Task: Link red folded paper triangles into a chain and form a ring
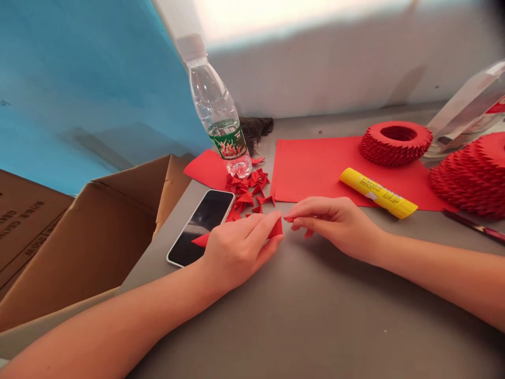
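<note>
Red paper piece (278,227): at left hand's (236,245) fingertips, over tabletop (315,316); fingers clamped on it. Likely featherlight, crisp, easily creased; best pinched lightly along edge. Right hand (335,223): just beside, fingers bunched; cannot tell whether gripping.

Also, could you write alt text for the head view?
A person's left hand pinches folded red paper above a grey table, the right hand close by. Around them are a phone, small red pieces, a yellow tube, a bottle and a spiky red ring.
</note>
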`<state>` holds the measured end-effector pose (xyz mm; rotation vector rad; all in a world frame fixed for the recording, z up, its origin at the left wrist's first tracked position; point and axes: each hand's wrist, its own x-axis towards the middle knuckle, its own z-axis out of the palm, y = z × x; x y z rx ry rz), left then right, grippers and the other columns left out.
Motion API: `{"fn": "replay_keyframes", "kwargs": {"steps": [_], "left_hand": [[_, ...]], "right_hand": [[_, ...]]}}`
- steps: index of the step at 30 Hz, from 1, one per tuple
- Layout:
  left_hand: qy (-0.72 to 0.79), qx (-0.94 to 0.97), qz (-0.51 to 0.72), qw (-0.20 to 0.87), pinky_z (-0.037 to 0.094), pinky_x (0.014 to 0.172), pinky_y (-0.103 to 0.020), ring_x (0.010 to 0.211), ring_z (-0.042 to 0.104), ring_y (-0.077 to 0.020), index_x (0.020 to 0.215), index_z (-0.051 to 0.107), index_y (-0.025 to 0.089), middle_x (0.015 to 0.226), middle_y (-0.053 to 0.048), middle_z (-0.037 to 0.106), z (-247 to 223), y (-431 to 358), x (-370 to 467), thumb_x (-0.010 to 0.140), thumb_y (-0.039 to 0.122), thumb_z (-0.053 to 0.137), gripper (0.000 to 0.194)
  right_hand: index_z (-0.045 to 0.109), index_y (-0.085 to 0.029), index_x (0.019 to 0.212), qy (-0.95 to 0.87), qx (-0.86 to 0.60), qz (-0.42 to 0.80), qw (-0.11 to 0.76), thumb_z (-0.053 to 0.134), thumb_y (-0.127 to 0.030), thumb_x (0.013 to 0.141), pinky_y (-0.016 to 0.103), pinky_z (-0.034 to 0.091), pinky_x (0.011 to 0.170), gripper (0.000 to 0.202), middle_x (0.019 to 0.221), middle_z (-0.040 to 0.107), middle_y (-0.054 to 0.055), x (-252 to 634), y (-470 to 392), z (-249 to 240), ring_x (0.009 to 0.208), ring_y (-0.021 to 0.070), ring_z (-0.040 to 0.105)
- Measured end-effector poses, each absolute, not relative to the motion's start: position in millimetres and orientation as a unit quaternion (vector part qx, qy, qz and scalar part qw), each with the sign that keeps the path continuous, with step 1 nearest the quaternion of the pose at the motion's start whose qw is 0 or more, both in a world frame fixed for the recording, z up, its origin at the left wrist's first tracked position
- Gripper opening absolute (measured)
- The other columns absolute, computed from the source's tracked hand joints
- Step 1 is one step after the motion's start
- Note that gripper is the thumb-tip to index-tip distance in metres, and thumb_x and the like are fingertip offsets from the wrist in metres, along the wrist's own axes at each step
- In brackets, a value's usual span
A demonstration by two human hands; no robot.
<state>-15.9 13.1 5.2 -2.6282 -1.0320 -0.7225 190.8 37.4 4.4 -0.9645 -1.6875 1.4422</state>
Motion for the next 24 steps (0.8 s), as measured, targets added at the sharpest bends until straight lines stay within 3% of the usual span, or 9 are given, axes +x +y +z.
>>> {"fn": "replay_keyframes", "kwargs": {"steps": [4, 19, 22, 24], "left_hand": [[-0.338, -0.899, -0.261, 0.097, 0.046, 0.06, -0.021, 0.068, 0.058, -0.0112, 0.116, 0.047, 0.012, 0.085, -0.004, 0.065, 3.7, 13.5, -15.8, 0.08, 0.02, 0.055, 0.037], [-0.299, -0.904, -0.266, 0.148, 0.048, 0.058, -0.021, 0.067, 0.061, -0.0121, 0.113, 0.05, 0.011, 0.084, -0.004, 0.067, 1.6, 13.5, -14.4, 0.077, 0.019, 0.059, 0.038], [-0.287, -0.907, -0.252, 0.178, 0.049, 0.057, -0.022, 0.064, 0.061, -0.0125, 0.113, 0.05, 0.01, 0.082, -0.005, 0.068, 3.9, 13.0, -14.0, 0.076, 0.02, 0.059, 0.039], [-0.295, -0.904, -0.248, 0.186, 0.048, 0.057, -0.022, 0.063, 0.061, -0.0123, 0.114, 0.051, 0.01, 0.083, -0.005, 0.068, 4.8, 13.3, -14.5, 0.076, 0.02, 0.06, 0.04]], "right_hand": [[0.068, -0.019, 0.084, -0.662, -0.38, 0.553, 0.333, 0.059, -0.034, 0.075, 0.024, 0.05, 0.062, 0.02, 0.073, 0.066, 0.0, 188.9, 32.4, 5.5, 0.066, 0.0119, 0.059], [0.065, -0.019, 0.08, -0.674, -0.387, 0.559, 0.287, 0.054, -0.029, 0.077, 0.024, 0.046, 0.059, 0.015, 0.073, 0.065, 0.0, 186.7, 27.5, 9.2, 0.065, 0.012, 0.056], [0.058, -0.021, 0.087, -0.661, -0.391, 0.563, 0.304, 0.055, -0.026, 0.077, 0.023, 0.044, 0.059, 0.011, 0.07, 0.063, -0.002, 186.4, 26.3, 8.2, 0.065, 0.0109, 0.055], [0.051, -0.024, 0.096, -0.639, -0.396, 0.57, 0.331, 0.059, -0.026, 0.074, 0.022, 0.043, 0.057, 0.023, 0.066, 0.061, -0.005, 187.0, 27.5, 7.7, 0.062, 0.0101, 0.055]]}}
